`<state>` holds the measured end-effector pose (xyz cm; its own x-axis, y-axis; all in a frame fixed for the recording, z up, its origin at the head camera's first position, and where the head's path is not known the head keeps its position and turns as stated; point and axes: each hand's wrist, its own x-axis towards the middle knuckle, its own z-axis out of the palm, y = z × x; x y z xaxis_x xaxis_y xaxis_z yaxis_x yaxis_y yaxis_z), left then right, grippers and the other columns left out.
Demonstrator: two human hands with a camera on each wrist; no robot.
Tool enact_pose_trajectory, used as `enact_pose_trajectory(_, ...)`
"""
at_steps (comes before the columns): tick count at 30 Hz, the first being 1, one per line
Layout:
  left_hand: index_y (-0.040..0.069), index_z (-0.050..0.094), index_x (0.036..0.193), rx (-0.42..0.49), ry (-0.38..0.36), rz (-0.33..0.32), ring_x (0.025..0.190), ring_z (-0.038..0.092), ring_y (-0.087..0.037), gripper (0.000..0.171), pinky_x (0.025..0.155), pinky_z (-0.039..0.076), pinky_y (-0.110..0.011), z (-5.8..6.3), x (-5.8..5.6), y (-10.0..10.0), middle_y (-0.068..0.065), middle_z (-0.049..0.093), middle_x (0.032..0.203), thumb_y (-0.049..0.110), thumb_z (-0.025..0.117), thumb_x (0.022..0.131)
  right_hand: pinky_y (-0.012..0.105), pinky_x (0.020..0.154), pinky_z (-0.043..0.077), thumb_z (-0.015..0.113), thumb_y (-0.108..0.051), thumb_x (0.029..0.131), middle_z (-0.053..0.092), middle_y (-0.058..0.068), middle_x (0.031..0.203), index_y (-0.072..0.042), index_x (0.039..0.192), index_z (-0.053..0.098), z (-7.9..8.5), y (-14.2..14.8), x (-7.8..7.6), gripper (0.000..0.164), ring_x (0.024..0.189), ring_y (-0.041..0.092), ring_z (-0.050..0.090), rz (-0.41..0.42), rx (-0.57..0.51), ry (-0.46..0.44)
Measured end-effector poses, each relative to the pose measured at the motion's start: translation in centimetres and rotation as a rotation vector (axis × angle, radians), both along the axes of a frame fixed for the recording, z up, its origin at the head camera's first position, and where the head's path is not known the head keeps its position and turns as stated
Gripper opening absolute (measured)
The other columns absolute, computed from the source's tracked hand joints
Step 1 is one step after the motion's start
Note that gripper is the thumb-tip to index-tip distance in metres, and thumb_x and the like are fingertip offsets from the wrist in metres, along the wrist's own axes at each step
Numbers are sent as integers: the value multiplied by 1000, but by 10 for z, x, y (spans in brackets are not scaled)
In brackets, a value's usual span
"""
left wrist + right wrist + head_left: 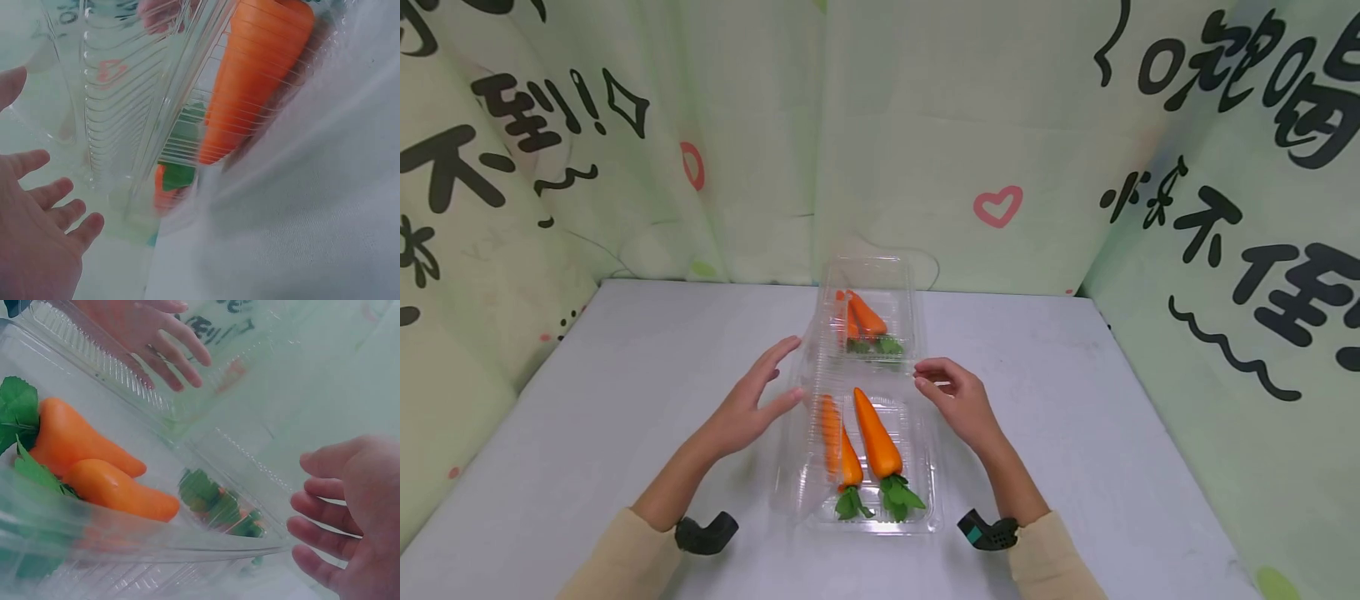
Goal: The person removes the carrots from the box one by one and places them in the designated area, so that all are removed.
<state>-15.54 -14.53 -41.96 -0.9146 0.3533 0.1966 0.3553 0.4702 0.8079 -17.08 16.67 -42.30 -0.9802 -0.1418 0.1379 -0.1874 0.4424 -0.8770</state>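
In the head view, a clear plastic clamshell box (931, 492) lies near the front with its lid (793, 475) raised on the left side. Two orange carrots (878, 437) with green leafy tops lie in it, tops toward the front. My left hand (745, 417) is beside the lid, fingers spread; the left wrist view shows that hand (37, 231) with nothing in its grasp. At the box's far right corner is my right hand (958, 404), fingers loosely bent. In the right wrist view this hand (369, 512) holds nothing, its fingertips close to the plastic edge.
Directly behind stands a second clear plastic box (912, 304) with more carrots (867, 315) inside. Both boxes are on a white table (1037, 350). Pale green curtains (910, 125) with black lettering and hearts enclose the back and sides.
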Motion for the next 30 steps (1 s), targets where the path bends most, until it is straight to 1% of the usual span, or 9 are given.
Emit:
enact_pose_trajectory(1, 17, 25, 153, 2, 0, -1, 145, 25, -33, 67, 111, 32, -59, 0, 0, -1, -9, 21, 161, 26, 58, 95, 16, 84, 49, 63, -18, 94, 68, 14, 113, -2, 117, 63, -5, 2, -3, 28, 105, 27, 62, -10, -2, -1)
enact_pose_trajectory(4, 17, 25, 153, 8, -4, -1, 146, 25, -32, 66, 111, 31, -59, -1, 0, -3, -9, 21, 161, 27, 57, 96, 20, 85, 50, 67, -21, 91, 67, 12, 115, -5, 117, 64, -12, 6, -5, 30, 103, 24, 62, -43, -6, -3)
enact_pose_trajectory(9, 18, 25, 153, 9, -4, 8, 146, 25, -33, 66, 111, 32, -58, -3, 1, -6, -9, 22, 161, 26, 57, 96, 30, 88, 51, 71, -21, 88, 63, 12, 120, -6, 119, 62, -16, 8, -7, 36, 101, 23, 61, -110, 22, -40)
enact_pose_trajectory(11, 18, 25, 153, 11, -3, 10, 145, 25, -33, 65, 110, 32, -58, -3, 1, -7, -10, 22, 160, 26, 57, 96, 35, 90, 51, 72, -21, 87, 62, 12, 122, -6, 122, 60, -17, 8, -7, 39, 102, 24, 60, -121, 43, -60)
enact_pose_trajectory(15, 16, 25, 152, 15, 2, 13, 145, 25, -34, 65, 111, 32, -59, -4, 1, -9, -10, 22, 160, 25, 56, 96, 40, 93, 52, 71, -20, 87, 59, 14, 124, -6, 127, 56, -18, 7, -6, 44, 104, 25, 59, -118, 81, -104)
enact_pose_trajectory(17, 15, 25, 152, 17, 7, 13, 145, 25, -34, 64, 111, 31, -59, -4, 2, -10, -11, 22, 160, 24, 55, 96, 41, 94, 52, 71, -21, 88, 59, 15, 124, -6, 129, 55, -19, 6, -6, 47, 104, 26, 59, -115, 96, -123)
enact_pose_trajectory(23, 16, 25, 153, 36, 14, 5, 145, 25, -34, 63, 111, 31, -59, -6, 3, -15, -12, 22, 160, 21, 54, 97, 40, 92, 53, 71, -23, 87, 59, 14, 122, -8, 132, 53, -22, 5, -5, 51, 102, 25, 59, -115, 130, -164)
enact_pose_trajectory(27, 15, 25, 153, 56, 26, -5, 145, 25, -35, 62, 110, 32, -59, -6, 4, -17, -12, 23, 160, 18, 53, 97, 39, 90, 55, 71, -22, 87, 60, 13, 119, -8, 133, 53, -23, 5, -5, 52, 101, 25, 59, -109, 129, -181)
enact_pose_trajectory(30, 14, 25, 153, 62, 31, -6, 145, 26, -35, 62, 109, 33, -59, -7, 4, -19, -12, 23, 160, 15, 53, 97, 40, 91, 54, 71, -20, 87, 61, 12, 117, -8, 133, 53, -23, 5, -5, 51, 100, 25, 60, -96, 121, -181)
